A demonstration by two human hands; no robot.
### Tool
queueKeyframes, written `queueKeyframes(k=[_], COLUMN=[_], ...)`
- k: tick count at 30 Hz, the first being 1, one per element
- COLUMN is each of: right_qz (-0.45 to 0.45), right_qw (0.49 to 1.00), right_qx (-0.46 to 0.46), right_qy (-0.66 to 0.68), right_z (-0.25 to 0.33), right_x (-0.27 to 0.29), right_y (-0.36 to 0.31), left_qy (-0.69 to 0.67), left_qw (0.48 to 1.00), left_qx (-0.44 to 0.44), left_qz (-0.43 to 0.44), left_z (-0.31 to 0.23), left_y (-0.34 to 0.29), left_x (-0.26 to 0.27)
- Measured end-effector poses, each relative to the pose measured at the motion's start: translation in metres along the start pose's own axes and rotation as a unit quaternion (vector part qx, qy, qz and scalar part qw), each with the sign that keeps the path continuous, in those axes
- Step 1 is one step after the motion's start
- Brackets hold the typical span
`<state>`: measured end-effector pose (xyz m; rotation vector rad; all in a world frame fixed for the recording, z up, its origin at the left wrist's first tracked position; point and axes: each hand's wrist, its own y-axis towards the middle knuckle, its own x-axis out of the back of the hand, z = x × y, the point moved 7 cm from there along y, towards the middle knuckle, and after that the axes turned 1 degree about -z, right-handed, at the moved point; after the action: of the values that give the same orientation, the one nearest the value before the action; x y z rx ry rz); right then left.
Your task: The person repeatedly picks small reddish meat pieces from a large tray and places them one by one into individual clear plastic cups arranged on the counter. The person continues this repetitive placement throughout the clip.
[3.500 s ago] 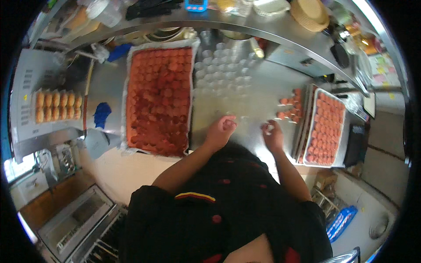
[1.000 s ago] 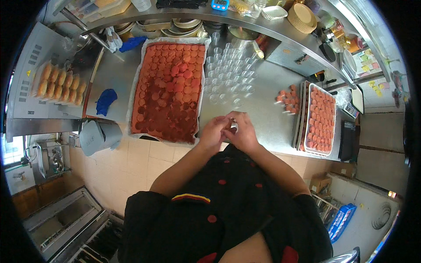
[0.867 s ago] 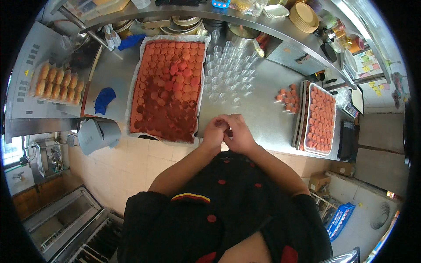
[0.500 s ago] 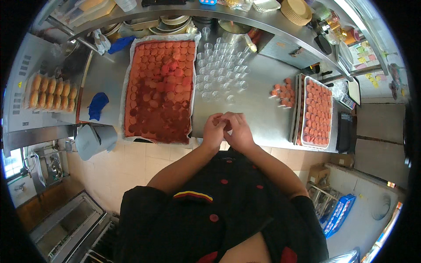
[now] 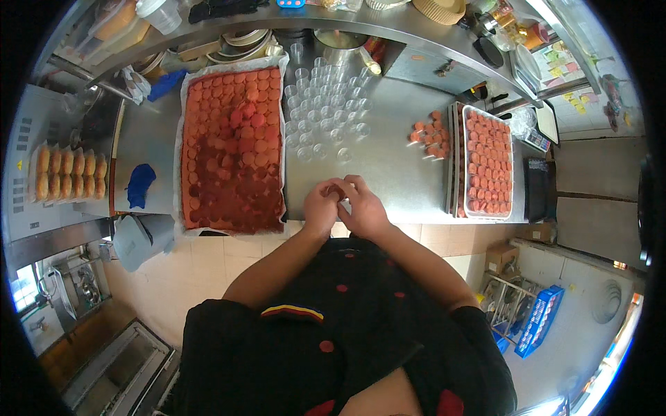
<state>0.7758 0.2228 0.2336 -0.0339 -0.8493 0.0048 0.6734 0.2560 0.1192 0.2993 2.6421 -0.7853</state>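
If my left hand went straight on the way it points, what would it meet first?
Your left hand would likely meet your right hand, close on its right, though depth is unclear.

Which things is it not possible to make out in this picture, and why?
All in the head view:
What, if anything, the left hand and right hand enclose: their fingers cover it.
What the lower metal trays hold: the top pale-rimmed rectangular tray covers them.
Blue rectangular device: partly cut off by the top edge.
Contents of the small clear cups: too small to tell.
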Motion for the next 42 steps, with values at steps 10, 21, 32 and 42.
queueKeyframes(k=[10,21,32,42], right_qz=[-0.006,-0.138,-0.021,-0.016], right_qw=[0.995,0.912,0.987,0.994], right_qx=[-0.088,-0.34,-0.117,-0.108], right_qy=[0.055,-0.182,-0.108,-0.015], right_z=[-0.055,-0.337,-0.241,-0.247], right_x=[-0.012,0.04,0.002,-0.018], right_y=[-0.009,-0.031,0.114,0.14], left_qy=[0.255,0.472,0.608,0.37], left_qw=[0.96,0.868,0.668,0.817], left_qx=[-0.112,0.038,-0.037,-0.13], left_qz=[0.023,-0.149,-0.427,-0.422], left_z=[0.017,-0.085,-0.126,-0.116], left_y=[0.016,0.007,0.072,0.067], left_x=[-0.008,0.13,0.245,0.276])
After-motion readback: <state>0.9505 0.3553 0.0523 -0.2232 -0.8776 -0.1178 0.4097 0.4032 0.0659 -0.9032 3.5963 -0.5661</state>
